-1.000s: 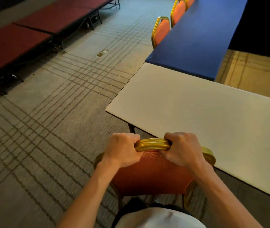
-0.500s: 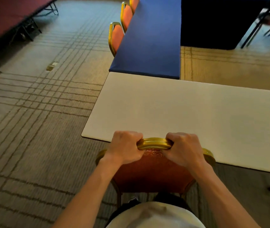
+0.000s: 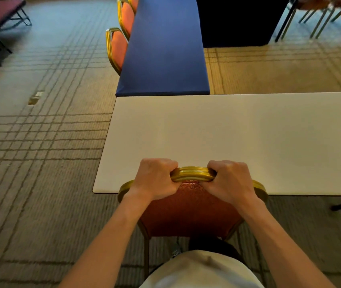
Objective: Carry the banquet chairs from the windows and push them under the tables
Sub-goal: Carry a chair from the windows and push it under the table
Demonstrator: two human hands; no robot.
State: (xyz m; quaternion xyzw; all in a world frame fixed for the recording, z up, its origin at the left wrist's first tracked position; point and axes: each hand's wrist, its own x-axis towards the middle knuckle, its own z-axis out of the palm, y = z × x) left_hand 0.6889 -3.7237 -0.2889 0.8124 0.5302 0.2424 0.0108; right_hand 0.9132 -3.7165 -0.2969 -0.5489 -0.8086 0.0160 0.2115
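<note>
1. At 6 o'clock, at the near edge of the white table point(image 3: 227, 129), stands the banquet chair point(image 3: 188, 206).
2. The left hand point(image 3: 155, 179) and right hand point(image 3: 230, 181) each curl round its gold top rail.
3. At 12 o'clock, a blue table point(image 3: 165, 48) abuts.

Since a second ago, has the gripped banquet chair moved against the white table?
Yes. The banquet chair, gripped by the left hand and right hand, turned rightward; its back is now square to the white table, not oblique.
</note>
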